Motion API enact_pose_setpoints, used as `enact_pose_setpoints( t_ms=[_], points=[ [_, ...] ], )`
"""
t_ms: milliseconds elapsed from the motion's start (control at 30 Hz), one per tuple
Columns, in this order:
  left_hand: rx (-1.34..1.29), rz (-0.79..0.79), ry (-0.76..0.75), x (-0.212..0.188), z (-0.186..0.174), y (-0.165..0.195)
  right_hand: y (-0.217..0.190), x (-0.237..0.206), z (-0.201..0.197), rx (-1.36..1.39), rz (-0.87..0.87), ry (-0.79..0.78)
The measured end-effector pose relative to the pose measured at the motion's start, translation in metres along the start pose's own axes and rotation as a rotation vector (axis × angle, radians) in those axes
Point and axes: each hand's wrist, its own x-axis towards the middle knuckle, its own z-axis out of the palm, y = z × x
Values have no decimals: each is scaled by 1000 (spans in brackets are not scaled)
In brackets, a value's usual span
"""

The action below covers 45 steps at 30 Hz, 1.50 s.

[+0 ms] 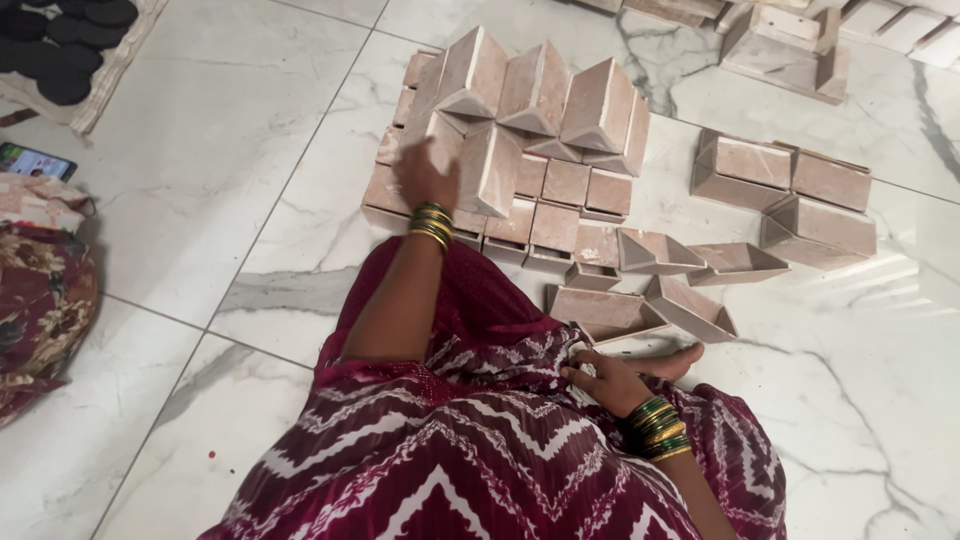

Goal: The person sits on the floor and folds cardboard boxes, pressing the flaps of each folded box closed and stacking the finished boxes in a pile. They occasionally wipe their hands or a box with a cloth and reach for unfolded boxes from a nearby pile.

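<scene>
The left hand [425,172] is stretched out over a stack of pinkish-brown open boxes [520,150] on the marble floor [200,150]; its fingers are laid on the edge of one upright box, but whether they are closed around it cannot be told, since the hand is blurred. The right hand [610,382] is rested on the patterned maroon cloth [450,450] over the lap, its fingers loosely together, touching a small pale item that is too hidden to make out. Just beside that hand, more open boxes [650,290] are strewn flat, and a bare foot [675,362] is seen among them. Further boxes [785,195] are set well apart to the right. At the left edge a phone [35,160] is laid near a floral bundle [40,290], with a tray of dark discs [65,45] beyond.
</scene>
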Motion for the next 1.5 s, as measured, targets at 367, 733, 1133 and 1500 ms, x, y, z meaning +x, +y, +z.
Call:
enact_pose_setpoints(
  t_ms=[367, 733, 1133, 1500],
  points=[
    [107, -116, -230, 35, -23, -38, -1, 6, 1, -23, 42, -6],
    [57, -142, -201, 31, -30, -35, 2, 7, 1, -14, 20, -9],
    [149, -91, -264, 30, -25, -35, -3, 6, 0, -40, 14, -2],
    [131, 344, 115, -12, -25, 1, 54, 22, -10, -31, 79, 247]
  ],
)
